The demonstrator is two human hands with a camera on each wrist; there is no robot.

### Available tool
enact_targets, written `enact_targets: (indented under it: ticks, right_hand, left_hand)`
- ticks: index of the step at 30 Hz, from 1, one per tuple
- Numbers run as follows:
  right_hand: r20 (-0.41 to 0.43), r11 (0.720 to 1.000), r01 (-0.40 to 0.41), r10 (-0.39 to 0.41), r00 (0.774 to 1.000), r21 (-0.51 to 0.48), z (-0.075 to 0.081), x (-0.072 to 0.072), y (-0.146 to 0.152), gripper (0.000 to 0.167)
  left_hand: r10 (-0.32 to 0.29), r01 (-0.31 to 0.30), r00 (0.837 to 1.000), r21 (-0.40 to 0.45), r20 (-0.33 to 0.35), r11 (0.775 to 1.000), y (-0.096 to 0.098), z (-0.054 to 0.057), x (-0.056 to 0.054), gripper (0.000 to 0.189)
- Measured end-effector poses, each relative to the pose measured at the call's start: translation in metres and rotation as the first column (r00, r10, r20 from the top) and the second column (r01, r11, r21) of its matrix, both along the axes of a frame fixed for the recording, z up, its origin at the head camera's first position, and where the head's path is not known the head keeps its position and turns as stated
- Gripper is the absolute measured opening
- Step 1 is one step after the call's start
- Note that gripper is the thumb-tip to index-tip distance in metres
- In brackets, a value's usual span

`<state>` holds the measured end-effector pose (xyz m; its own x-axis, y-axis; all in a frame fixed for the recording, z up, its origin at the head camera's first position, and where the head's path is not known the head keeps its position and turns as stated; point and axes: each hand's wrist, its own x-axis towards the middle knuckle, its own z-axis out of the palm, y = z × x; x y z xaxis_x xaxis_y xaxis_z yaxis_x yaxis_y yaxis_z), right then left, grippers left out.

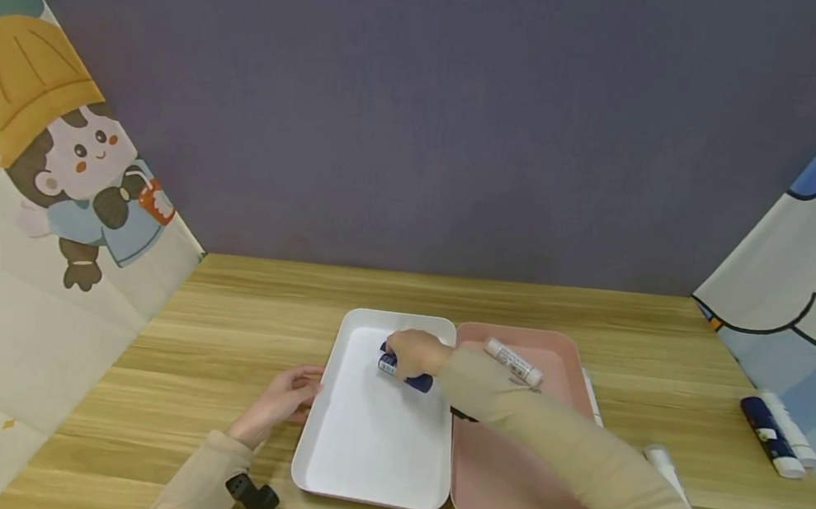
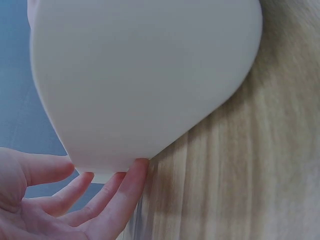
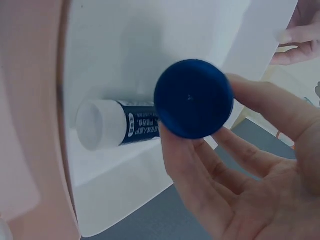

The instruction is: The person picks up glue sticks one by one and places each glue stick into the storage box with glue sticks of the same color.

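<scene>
On the left of the head view, the left hand (image 1: 284, 397) is reaching over the table (image 1: 235, 336). Its fingers are lying loose and fairly straight, with the tips touching the outside of the white tray (image 1: 372, 458). It is not gripping a tube.

In the middle, the right hand (image 1: 416, 353) is holding the blue tube (image 3: 194, 99) at the upper right part of the white tray. Its fingers are curling round the tube and pinching its sides. In the right wrist view, the tube is sitting right between the fingertips, with its round end facing the camera. I cannot tell if it is touching the tray.

Left of it in that view, the white-capped tube (image 3: 139, 122) is lying on its side in the white tray. No finger seems to be holding it, so that one looks put down. The one in the hand is not yet let go.

Next along, the pink tray (image 1: 504, 480) is sitting just beside the white one, with the sleeve (image 1: 567, 445) hiding part of it. A white tube (image 1: 514, 362) is lying near its top.

On the right, a half-hidden tube (image 1: 665, 468) is lying on the table. At the far right, a dark tube (image 1: 766, 429) and a pale tube (image 1: 792, 432) are lying side by side. No hand is touching these three, so the work seems only partway along.
</scene>
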<state>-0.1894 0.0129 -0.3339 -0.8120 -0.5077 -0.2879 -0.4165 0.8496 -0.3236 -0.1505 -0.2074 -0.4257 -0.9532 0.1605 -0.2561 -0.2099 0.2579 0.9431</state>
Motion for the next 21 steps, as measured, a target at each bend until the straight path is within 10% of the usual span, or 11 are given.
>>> enact_targets:
  ticks: [8,21]
  right_hand:
    - [0.043,1.000,0.012,-0.013,0.999,0.027,-0.047,-0.033,-0.013,0.021]
    - [0.064,0.998,0.056,-0.058,0.996,0.025,-0.036,-0.015,-0.018,0.021]
  left_hand:
    - [0.007,-0.007,1.000,-0.010,-0.002,1.000,0.000,0.000,0.001,0.036]
    - [0.010,-0.010,1.000,0.002,0.000,1.000,0.001,0.000,0.001,0.036]
